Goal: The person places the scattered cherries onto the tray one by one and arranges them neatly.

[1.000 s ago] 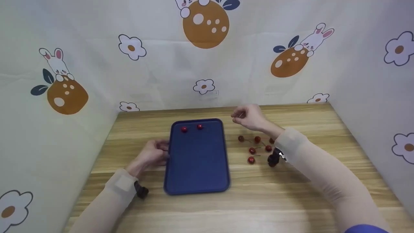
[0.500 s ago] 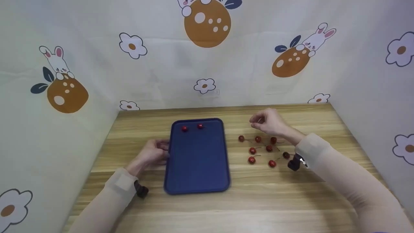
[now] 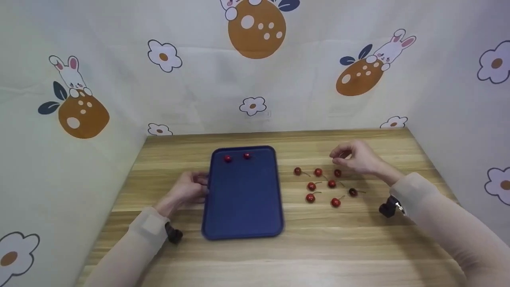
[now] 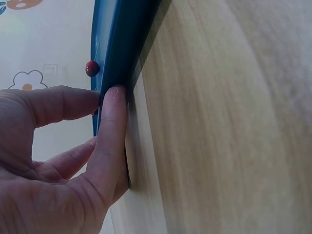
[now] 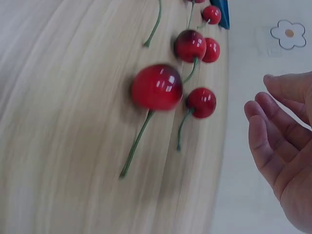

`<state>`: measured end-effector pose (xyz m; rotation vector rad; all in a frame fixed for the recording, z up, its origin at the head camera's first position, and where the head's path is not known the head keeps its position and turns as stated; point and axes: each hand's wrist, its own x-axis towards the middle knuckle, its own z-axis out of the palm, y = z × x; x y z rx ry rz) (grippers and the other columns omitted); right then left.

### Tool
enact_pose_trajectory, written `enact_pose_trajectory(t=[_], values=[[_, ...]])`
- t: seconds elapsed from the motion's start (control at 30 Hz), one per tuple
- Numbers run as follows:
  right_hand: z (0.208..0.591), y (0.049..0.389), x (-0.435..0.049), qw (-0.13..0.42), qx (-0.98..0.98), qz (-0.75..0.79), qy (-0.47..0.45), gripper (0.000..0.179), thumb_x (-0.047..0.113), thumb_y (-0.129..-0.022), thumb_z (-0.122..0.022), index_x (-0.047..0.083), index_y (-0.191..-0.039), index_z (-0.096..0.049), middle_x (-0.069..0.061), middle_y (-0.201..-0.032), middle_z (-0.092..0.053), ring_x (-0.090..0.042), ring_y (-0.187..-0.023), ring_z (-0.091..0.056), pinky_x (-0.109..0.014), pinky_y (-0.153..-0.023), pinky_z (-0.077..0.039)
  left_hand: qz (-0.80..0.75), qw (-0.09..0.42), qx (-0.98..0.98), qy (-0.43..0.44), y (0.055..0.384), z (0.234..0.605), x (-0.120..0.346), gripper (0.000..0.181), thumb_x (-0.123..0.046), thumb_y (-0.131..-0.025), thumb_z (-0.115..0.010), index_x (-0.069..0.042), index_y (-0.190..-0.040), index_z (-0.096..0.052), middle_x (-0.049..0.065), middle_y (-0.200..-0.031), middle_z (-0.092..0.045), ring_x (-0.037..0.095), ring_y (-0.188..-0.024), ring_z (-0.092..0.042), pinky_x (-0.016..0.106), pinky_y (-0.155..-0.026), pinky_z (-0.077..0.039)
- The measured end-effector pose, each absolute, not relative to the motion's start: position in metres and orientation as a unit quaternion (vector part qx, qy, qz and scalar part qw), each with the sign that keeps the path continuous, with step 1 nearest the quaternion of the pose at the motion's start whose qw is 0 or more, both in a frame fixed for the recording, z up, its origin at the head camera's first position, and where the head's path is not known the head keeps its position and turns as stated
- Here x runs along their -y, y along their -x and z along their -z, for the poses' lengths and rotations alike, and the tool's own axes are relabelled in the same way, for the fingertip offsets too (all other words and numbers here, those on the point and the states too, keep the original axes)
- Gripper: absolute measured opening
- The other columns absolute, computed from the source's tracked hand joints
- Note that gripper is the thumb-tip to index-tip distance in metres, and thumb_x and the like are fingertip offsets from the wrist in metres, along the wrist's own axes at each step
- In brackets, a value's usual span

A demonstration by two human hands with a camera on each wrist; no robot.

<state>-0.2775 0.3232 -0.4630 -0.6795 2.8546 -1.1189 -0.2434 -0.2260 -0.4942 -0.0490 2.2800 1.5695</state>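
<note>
The right hand (image 3: 358, 158), apparently empty, had shifted toward the right edge of the worktop (image 3: 318, 255), eight cherries (image 3: 336, 203) lying off the tray (image 3: 244, 199) the left hand (image 3: 186, 189) pinched.

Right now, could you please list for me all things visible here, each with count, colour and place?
Tray: one, dark blue, left of the loose cherries
Cherries on tray: two, red, near its far edge
Loose cherries: eight, red to dark red, on the table
Table: one, light brown, under the tray
Walls: three, whitish, behind and both sides
Rabbit-and-orange prints: three, white and orange, on walls
Flower prints: seven, white, brown centres, on walls
Wrist devices: two, black, one per wrist
Sleeves: two, pale beige, on both arms
Left grip: one, bare, pinching the tray's left edge
Right grip: one, bare, near the farthest cherries
</note>
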Motion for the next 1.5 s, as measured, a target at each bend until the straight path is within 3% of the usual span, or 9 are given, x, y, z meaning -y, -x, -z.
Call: enact_pose_trajectory(t=[0.33, 0.77, 1.1, 1.33, 1.5], values=[[0.473, 0.270, -0.353, 0.046, -0.913, 0.347, 0.208, 0.019, -0.001, -0.096, -0.081, -0.002, -0.115, -0.084, -0.019, -0.110, -0.085, -0.008, -0.090, -0.073, -0.014, -0.083, -0.060, -0.564, 0.184, -0.805, 0.021, 0.242, 0.492, 0.227, 0.075, 0.013, -0.089, -0.066, 0.011, -0.162, -0.048, 0.013, -0.116, -0.068, 0.016, -0.089, -0.069, 0.030, -0.068, -0.067], [0.492, 0.263, -0.375, 0.074, -0.923, 0.327, 0.187, 0.018, 0.006, -0.091, -0.089, 0.006, -0.109, -0.087, -0.015, -0.109, -0.086, -0.006, -0.092, -0.073, -0.015, -0.087, -0.058, -0.548, 0.184, -0.816, 0.018, 0.242, 0.492, 0.226, 0.074, 0.011, -0.089, -0.067, 0.010, -0.161, -0.051, 0.018, -0.124, -0.070, 0.018, -0.095, -0.071, 0.032, -0.073, -0.069], [0.499, 0.262, -0.371, 0.052, -0.921, 0.326, 0.207, 0.017, 0.008, -0.088, -0.092, 0.009, -0.105, -0.088, -0.011, -0.102, -0.086, -0.001, -0.088, -0.072, -0.016, -0.086, -0.060, -0.552, 0.181, -0.814, 0.023, 0.244, 0.495, 0.228, 0.072, 0.012, -0.089, -0.067, 0.008, -0.159, -0.054, 0.016, -0.121, -0.069, 0.018, -0.094, -0.070, 0.033, -0.074, -0.069], [0.501, 0.263, -0.363, 0.044, -0.925, 0.313, 0.212, 0.019, 0.013, -0.088, -0.094, 0.014, -0.107, -0.090, -0.003, -0.098, -0.081, -0.004, -0.086, -0.066, -0.019, -0.081, -0.058, -0.547, 0.166, -0.820, -0.017, 0.243, 0.495, 0.228, 0.070, 0.013, -0.088, -0.066, 0.015, -0.157, -0.053, 0.023, -0.120, -0.075, 0.017, -0.099, -0.070, 0.027, -0.078, -0.067], [0.501, 0.263, -0.360, 0.044, -0.928, 0.303, 0.211, 0.016, 0.012, -0.090, -0.091, 0.016, -0.105, -0.090, -0.002, -0.100, -0.081, -0.004, -0.087, -0.064, -0.020, -0.080, -0.056, -0.550, 0.172, -0.817, -0.007, 0.243, 0.493, 0.227, 0.070, 0.012, -0.090, -0.066, 0.013, -0.159, -0.052, 0.023, -0.123, -0.074, 0.017, -0.098, -0.071, 0.032, -0.078, -0.069]])
